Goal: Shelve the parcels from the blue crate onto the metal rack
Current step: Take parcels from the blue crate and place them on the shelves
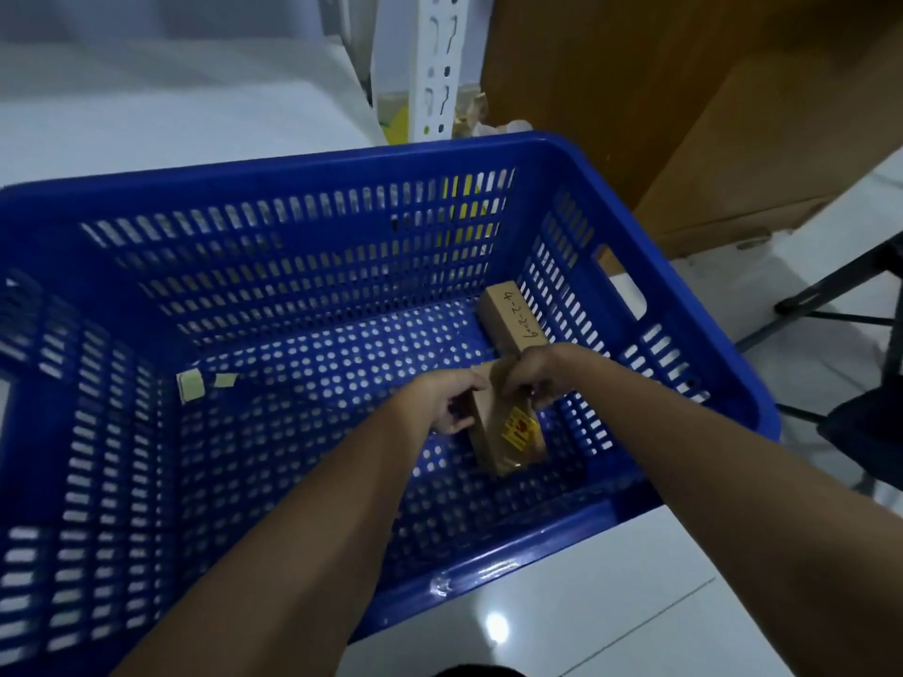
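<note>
reaching down into the blue crate [312, 168], both bare arms come in from the near side. the left hand [447, 400] curls round the left side of a brown parcel [493, 432], with the thumb on top and the fingers tucked under the edge. the right hand [532, 376] curls over the far end of the same parcel, fingers bent down over it. the parcel is long and thin, and it sits tilted near the right side of the crate floor. it has a yellow sticker [519, 429] on its near end. it looks a bit lifted off the floor, but the picture is too blurry to be sure.

a second brown parcel [510, 315] lies in the far right corner, just behind the hands, close against the right wall. it has dark writing along its top. the two parcels are very near each other, maybe touching.

the rest of the crate floor is open, with lots of room on the left. two small pale paper scraps [190, 386] stick to the left wall. the walls stand tall all round the hands, and the right wall is close beside the right wrist.

behind the crate, a white metal rack post [437, 66] with slots stands up. a big brown cardboard box [733, 114] stands at the far right, and black chair legs [830, 310] are on the white floor [586, 603] beside the crate.
</note>
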Available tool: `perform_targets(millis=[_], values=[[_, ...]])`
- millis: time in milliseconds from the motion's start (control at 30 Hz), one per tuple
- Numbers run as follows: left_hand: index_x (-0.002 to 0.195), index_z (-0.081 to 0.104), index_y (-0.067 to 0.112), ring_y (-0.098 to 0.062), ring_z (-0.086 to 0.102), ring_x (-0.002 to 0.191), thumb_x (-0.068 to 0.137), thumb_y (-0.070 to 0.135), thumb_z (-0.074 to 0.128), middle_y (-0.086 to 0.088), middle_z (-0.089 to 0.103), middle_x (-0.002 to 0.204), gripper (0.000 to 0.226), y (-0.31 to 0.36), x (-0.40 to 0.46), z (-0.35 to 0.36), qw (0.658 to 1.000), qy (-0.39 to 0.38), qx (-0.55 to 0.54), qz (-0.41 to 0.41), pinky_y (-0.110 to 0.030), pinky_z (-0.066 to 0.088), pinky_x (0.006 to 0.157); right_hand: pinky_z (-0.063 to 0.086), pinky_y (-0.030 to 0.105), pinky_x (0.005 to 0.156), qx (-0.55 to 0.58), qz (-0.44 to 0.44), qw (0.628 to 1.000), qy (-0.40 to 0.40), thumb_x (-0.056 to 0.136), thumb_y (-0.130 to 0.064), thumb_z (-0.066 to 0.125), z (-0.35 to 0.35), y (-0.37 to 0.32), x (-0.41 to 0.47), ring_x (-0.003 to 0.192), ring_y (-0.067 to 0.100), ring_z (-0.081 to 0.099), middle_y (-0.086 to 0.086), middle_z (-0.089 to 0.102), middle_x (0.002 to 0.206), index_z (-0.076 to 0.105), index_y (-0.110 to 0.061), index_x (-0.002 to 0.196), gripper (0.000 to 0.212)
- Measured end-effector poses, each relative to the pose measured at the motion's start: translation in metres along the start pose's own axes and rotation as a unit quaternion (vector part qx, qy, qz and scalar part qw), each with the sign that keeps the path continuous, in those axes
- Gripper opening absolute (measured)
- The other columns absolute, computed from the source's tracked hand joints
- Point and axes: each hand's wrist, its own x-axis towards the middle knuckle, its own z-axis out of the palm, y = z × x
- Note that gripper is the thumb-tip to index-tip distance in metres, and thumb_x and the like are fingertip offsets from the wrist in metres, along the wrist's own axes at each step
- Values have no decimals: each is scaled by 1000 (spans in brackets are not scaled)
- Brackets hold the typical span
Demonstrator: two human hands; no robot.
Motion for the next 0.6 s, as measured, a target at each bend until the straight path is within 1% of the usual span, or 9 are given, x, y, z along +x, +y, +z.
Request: perform_targets(millis=[67, 133, 200, 267, 333, 367, 400, 500, 600], values=[[92, 57, 16, -16, 52, 77, 86, 35, 65, -2, 62, 91, 21, 3, -4, -21, 1000, -7, 20, -8, -23, 39, 60, 48, 33, 87, 59, -35, 998, 4, 95, -11, 59, 2, -12, -5, 112, 24, 50, 13, 46, 128, 44, -2, 135, 43], [89, 58, 15, -16, 52, 74, 83, 43, 67, -4, 64, 92, 30, 11, -9, -42, 1000, 3, 28, 6, -24, 37, 64, 46, 31, 76, 63, -55, 996, -3, 96, -17, 59, -1, -25, -13, 102, 21, 54, 12, 48, 116, 50, -5, 126, 34], [86, 59, 13, -18, 56, 73, 79, 49, 69, -5, 68, 85, 39, 23, -31, -58, 999, 9, 13, 35, -24, 39, 62, 41, 28, 67, 62, -77, 995, -5, 96, -27, 59, -6, -41, -33, 89, 18, 53, 9, 54, 111, 52, -13, 120, 29], [85, 60, 12, -17, 59, 71, 79, 52, 68, -5, 71, 67, 41, 39, -65, -68, 999, 4, -1, 50, -23, 40, 56, 48, 33, 71, 107, -102, 989, -5, 94, -32, 60, -14, -58, -62, 93, 21, 57, 7, 59, 113, 51, -17, 124, 35], [87, 61, 13, -16, 59, 69, 79, 54, 67, -4, 71, 60, 42, 57, -116, -78, 998, 11, -6, 57, -22, 39, 54, 53, 43, 86, 143, -133, 980, -28, 95, -32, 59, -24, -79, -104, 102, 27, 62, 11, 62, 118, 49, -17, 129, 38], [87, 62, 14, -15, 57, 68, 78, 54, 68, -3, 70, 61, 42, 63, -138, -81, 998, 13, -11, 58, -22, 39, 54, 52, 44, 89, 149, -146, 977, -48, 96, -32, 58, -28, -87, -120, 102, 28, 63, 12, 63, 117, 50, -16, 128, 37], [87, 62, 15, -14, 55, 67, 76, 55, 69, -3, 70, 61, 43, 69, -158, -85, 998, 15, -15, 59, -22, 38, 55, 54, 43, 86, 145, -157, 975, -63, 96, -34, 58, -33, -95, -136, 97, 26, 65, 11, 65, 112, 52, -16, 125, 35], [84, 59, 18, -13, 52, 68, 73, 61, 68, -2, 69, 60, 45, 95, -257, -101, 999, 15, -25, 44, -24, 34, 59, 58, 31, 65, 116, -165, 975, -95, 92, -43, 60, -61, -134, -220, 80, 18, 71, 3, 72, 94, 59, -19, 111, 30], [97, 61, 17, -15, 57, 73, 62, 64, 73, -4, 73, 75, 60, 130, -364, -111, 999, 17, -9, 46, -25, 35, 62, 58, 34, 69, 99, -170, 974, -108, 88, -51, 62, -95, -171, -317, 93, 20, 69, 5, 71, 104, 57, -21, 119, 44]])
